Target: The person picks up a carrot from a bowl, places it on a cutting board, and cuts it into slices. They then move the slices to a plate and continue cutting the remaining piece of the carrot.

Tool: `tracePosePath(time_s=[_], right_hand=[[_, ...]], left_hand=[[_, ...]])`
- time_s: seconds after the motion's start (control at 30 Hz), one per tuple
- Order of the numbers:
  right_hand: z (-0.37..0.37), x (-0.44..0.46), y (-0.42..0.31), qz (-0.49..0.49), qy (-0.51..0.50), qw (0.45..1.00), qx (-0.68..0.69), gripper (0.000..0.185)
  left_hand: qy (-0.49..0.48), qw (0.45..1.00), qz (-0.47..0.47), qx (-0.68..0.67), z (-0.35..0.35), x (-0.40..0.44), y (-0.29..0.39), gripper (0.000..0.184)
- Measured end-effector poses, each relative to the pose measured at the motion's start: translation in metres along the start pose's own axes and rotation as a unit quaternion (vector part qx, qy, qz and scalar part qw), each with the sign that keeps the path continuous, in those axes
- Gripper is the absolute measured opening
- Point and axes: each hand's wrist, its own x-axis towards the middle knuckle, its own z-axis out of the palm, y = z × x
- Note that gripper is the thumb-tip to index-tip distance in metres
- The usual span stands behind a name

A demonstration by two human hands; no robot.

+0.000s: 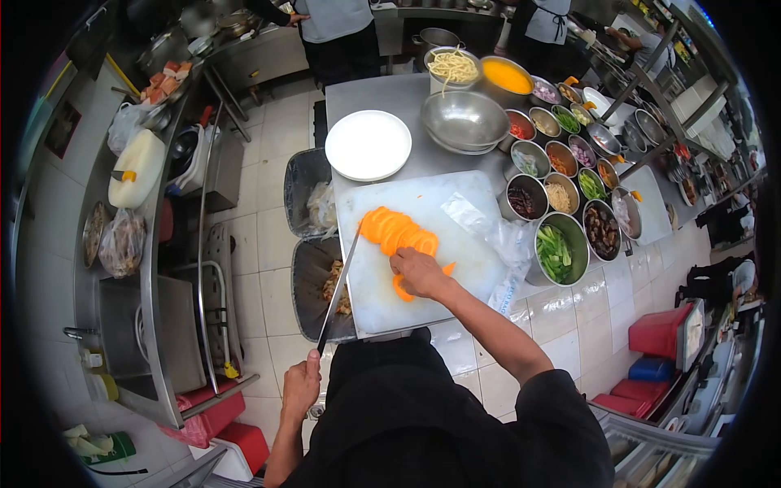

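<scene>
My left hand [301, 384] is closed around the handle of a long knife [342, 281]. The blade slants up along the left edge of a white cutting board [464, 195], its tip beside a fanned row of orange carrot slices [396, 230]. Over the near end of that row, my right hand [421, 272] curls its fingers down onto carrot slices [402, 289], partly covering them. A crumpled clear plastic bag [496, 232] lies on the right of the board. Behind the board stands a stack of white plates [368, 145].
Metal containers of chopped vegetables crowd the right, including a pot of greens [561, 250]. A steel bowl [464, 120], noodles [452, 67] and a yellow-orange liquid [507, 76] stand behind. Lined bins [307, 285] sit left of the board. Another person [338, 37] stands beyond the table.
</scene>
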Motion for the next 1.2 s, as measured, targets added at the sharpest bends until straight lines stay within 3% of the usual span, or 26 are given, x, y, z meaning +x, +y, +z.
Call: tracePosePath(time_s=[0.1,0.17,0.23,0.33,0.43,0.6,0.67,0.8,0.9,1.13,1.2], right_hand=[[-0.001,-0.006,0.005,0.062,-0.027,0.990,0.122,0.015],[-0.012,-0.015,0.024,0.102,0.097,0.926,0.351,0.017],[-0.014,-0.018,0.063,0.130,0.155,0.883,0.423,0.022],[-0.022,-0.023,0.094,0.221,0.169,0.868,0.412,0.020],[-0.005,-0.022,0.105,0.248,0.176,0.882,0.360,0.023],[-0.010,-0.027,0.079,0.278,0.186,0.900,0.280,0.029],[-0.013,-0.036,0.066,0.258,0.304,0.888,0.227,0.033],[-0.004,-0.071,0.021,0.323,0.309,0.865,0.226,0.046],[0.018,-0.079,-0.005,0.252,0.345,0.894,0.132,0.065],[0.015,-0.086,0.007,0.241,0.301,0.903,0.191,0.065],[0.012,-0.087,0.010,0.188,0.336,0.913,0.133,0.062]], left_hand=[[0.001,1.000,0.004,0.002,0.000,0.000,-0.001,0.078],[0.002,1.000,-0.002,-0.010,-0.001,-0.004,0.000,0.077],[0.003,1.000,-0.004,-0.015,-0.002,-0.004,-0.001,0.076],[0.001,1.000,0.000,-0.016,-0.002,0.000,0.000,0.075],[-0.001,1.000,0.009,-0.013,-0.002,0.005,0.003,0.075],[-0.010,1.000,0.021,-0.007,0.001,0.010,0.004,0.075],[-0.017,0.999,0.031,0.012,0.001,0.008,0.007,0.074],[-0.040,0.997,0.061,0.040,0.004,0.001,0.024,0.073],[-0.082,0.991,0.083,0.064,0.011,0.000,0.035,0.072],[-0.145,0.974,0.103,0.142,0.029,0.014,0.052,0.076],[-0.153,0.972,0.107,0.146,0.033,0.014,0.056,0.077]])
